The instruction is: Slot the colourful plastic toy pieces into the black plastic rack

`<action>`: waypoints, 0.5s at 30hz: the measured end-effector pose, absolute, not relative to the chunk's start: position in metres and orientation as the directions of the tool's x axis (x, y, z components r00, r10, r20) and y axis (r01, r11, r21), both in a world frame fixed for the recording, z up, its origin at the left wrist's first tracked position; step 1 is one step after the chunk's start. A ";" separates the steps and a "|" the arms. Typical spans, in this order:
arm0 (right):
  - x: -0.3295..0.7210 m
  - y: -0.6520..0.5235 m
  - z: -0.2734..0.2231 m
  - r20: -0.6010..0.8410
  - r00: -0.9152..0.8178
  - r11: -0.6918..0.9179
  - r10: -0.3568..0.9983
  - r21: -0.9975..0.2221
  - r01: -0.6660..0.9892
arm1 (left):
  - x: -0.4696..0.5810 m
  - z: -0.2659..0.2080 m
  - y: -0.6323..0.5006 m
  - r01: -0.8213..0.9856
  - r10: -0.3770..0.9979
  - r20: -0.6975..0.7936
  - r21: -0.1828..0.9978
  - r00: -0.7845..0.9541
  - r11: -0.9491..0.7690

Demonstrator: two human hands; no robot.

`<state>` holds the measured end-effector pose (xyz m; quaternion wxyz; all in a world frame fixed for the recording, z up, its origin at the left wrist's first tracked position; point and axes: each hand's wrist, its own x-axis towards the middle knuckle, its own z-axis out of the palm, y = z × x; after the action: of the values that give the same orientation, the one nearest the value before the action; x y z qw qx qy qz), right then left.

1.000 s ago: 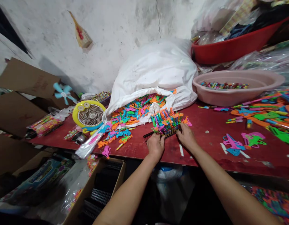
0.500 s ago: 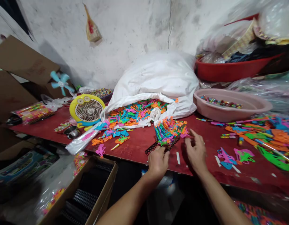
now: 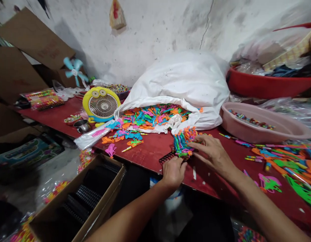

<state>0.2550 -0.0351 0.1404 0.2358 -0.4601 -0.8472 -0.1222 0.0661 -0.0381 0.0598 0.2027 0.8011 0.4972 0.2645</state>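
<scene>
A black perforated plastic rack (image 3: 166, 157) lies near the front edge of the red table. Rows of small colourful plastic toys (image 3: 180, 143) stand packed in it. My left hand (image 3: 173, 172) is closed on the rack's near side. Over the right end of the rack reaches my right hand (image 3: 213, 152), its fingers stretched out and apart against the toys; the fingertips partly cover that end, and I cannot see anything held in them. Just behind the rack, a big white sack (image 3: 175, 77) spills orange, blue, pink and green plastic pieces (image 3: 152, 116) from its mouth.
A yellow fan (image 3: 102, 105) and a metal cup (image 3: 81, 126) stand left on the red table (image 3: 145, 151). A pink basin (image 3: 246, 129) and loose plastic pieces (image 3: 284, 161) are at right. Below the left edge, a carton (image 3: 117, 181) holds black racks.
My right hand has moved left and in over the right end of the rack, onto the toys. My left hand stays on the rack. The view has turned slightly left.
</scene>
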 end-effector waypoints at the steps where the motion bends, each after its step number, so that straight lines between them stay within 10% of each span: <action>1: 0.256 -0.032 0.141 0.500 -0.488 0.558 0.716 0.012 0.830 | 0.066 0.060 -0.038 0.689 0.903 0.223 0.587 0.367 -0.426; 15: 0.245 -0.020 0.145 0.451 -0.513 0.512 0.731 0.137 0.848 | 0.069 0.056 -0.041 0.658 0.878 0.254 0.585 0.405 -0.473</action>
<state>0.2452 -0.0205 0.1447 0.1705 -0.4630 -0.8525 -0.1727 0.0693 -0.0412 0.0562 0.2014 0.8137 0.4721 0.2729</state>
